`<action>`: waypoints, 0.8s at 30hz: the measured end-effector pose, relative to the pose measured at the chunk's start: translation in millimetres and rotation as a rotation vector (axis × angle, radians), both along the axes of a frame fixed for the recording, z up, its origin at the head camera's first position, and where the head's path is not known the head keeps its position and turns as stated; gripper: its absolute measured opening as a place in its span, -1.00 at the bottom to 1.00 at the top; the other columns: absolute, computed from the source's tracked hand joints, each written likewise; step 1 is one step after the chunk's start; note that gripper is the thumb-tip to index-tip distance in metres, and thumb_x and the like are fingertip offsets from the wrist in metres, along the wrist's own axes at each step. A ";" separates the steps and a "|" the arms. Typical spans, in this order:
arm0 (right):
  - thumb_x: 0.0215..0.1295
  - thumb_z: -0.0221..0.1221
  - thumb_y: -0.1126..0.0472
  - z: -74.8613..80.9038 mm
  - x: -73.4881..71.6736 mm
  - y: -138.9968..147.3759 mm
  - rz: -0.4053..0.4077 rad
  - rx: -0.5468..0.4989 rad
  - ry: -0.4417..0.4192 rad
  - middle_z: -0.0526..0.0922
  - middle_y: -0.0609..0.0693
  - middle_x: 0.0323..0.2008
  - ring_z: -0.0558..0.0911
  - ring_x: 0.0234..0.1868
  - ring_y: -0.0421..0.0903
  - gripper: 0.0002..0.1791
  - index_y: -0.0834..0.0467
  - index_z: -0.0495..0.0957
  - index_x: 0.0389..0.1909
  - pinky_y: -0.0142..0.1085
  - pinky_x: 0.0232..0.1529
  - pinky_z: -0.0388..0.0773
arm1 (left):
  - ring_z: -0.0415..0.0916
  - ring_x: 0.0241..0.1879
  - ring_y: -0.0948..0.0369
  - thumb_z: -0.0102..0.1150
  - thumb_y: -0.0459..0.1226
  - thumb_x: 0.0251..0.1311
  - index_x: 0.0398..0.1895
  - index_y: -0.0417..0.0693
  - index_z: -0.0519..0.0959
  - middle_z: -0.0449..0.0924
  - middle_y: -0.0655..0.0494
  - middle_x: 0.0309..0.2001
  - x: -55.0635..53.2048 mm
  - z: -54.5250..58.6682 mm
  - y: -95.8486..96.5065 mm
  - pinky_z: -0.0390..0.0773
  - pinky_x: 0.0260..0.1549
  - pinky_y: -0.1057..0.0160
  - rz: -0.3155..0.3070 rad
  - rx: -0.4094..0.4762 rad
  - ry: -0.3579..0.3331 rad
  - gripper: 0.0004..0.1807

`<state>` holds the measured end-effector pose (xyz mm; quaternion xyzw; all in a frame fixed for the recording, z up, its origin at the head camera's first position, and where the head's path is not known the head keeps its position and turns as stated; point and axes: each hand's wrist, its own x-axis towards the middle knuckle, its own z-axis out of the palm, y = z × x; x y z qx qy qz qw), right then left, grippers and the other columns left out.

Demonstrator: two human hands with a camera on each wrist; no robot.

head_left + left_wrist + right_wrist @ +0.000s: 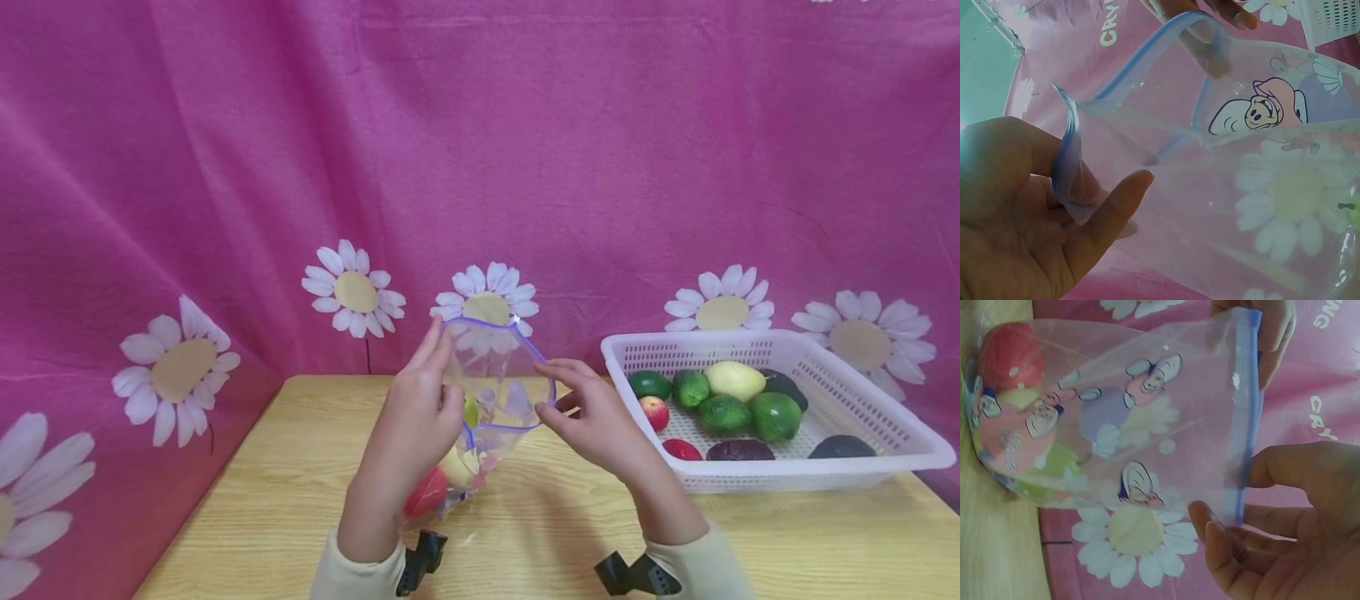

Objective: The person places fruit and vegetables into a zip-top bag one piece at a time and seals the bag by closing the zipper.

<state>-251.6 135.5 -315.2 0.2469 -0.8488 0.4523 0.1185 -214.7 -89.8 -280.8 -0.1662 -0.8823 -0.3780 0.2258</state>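
A clear zip bag (498, 396) with a blue-purple zip strip and cartoon prints is held up over the table, its mouth spread apart. My left hand (416, 408) holds the left side of the mouth, with the zip edge between thumb and fingers in the left wrist view. On the opposite side, my right hand (600, 421) pinches the zip edge between thumb and fingertips. Down in the bag lie a round red fruit (1013, 356), a pale yellow piece (459, 468) and a green fruit (1057, 464), partly covered by the prints.
At the right stands a white plastic basket (918, 433) with several green fruits or vegetables, a pale yellow one (735, 380), a small red apple (655, 412) and dark pieces. The wooden table (292, 475) backs onto a pink curtain (525, 150) with daisies.
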 end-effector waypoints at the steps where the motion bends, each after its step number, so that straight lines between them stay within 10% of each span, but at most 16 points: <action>1: 0.27 0.27 0.36 1.5 -1.0 0.6 -0.001 0.004 0.015 0.51 0.26 0.24 0.69 -0.33 -0.13 -0.50 0.35 0.54 0.25 -0.36 -0.30 0.65 | -0.03 -0.71 0.39 0.04 -0.48 0.26 0.47 -0.36 0.26 0.02 -0.06 0.60 -1.5 0.0 -0.5 0.26 -0.70 0.41 0.000 0.000 0.004 -0.34; 14: 0.28 0.24 0.39 12.4 -21.1 32.3 -0.047 0.131 0.124 0.63 0.21 0.07 0.72 -0.24 -0.02 -0.67 0.27 0.63 0.07 -0.29 -0.32 0.66 | 0.09 -0.74 0.35 0.08 -0.44 0.30 0.55 -0.21 0.20 -0.03 0.13 0.62 -3.3 -2.6 -5.5 0.37 -0.68 0.40 0.027 0.021 -0.066 -0.29; 24: 0.29 0.13 0.30 39.0 -120.2 135.0 -0.160 0.472 -0.115 0.66 0.41 -0.20 0.66 -0.44 -0.02 -0.61 0.55 0.53 0.01 -0.22 -0.45 0.66 | 0.06 -0.75 0.40 0.07 -0.46 0.28 0.54 -0.21 0.20 -0.07 0.18 0.62 -0.7 1.0 -8.4 0.37 -0.71 0.39 0.036 0.009 -0.024 -0.28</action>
